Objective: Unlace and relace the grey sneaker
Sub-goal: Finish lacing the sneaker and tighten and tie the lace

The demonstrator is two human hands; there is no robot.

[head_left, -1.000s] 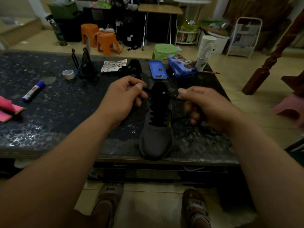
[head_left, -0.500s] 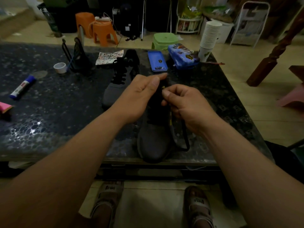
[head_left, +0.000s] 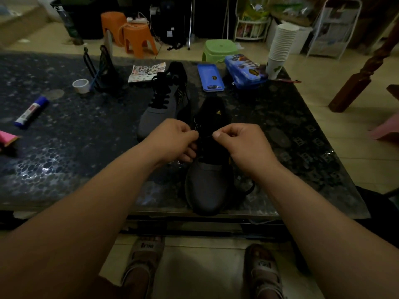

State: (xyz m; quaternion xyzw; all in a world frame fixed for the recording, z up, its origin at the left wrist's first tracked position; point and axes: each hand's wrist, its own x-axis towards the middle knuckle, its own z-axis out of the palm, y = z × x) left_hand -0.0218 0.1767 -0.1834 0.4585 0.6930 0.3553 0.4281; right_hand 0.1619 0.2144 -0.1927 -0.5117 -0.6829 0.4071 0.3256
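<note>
A grey sneaker [head_left: 207, 186] with a black tongue and black lace stands toe toward me at the table's near edge. My left hand [head_left: 174, 140] and my right hand [head_left: 241, 145] sit over its lacing, one on each side, fingers pinched on the black lace [head_left: 205, 137] near the upper eyelets. A loose lace end [head_left: 248, 190] trails off to the right of the toe. The middle of the lacing is hidden by my hands.
A second grey sneaker [head_left: 162, 106], laced, lies behind on the left. On the dark speckled table [head_left: 64, 147] are a marker [head_left: 31, 112], tape roll [head_left: 81, 85], blue cases [head_left: 210, 77], a paper cup stack [head_left: 280, 46]. Stools stand on the floor beyond.
My hands came together over the tongue, then separated to either side of the lacing and moved nearer me. The view tilted down, revealing the second sneaker.
</note>
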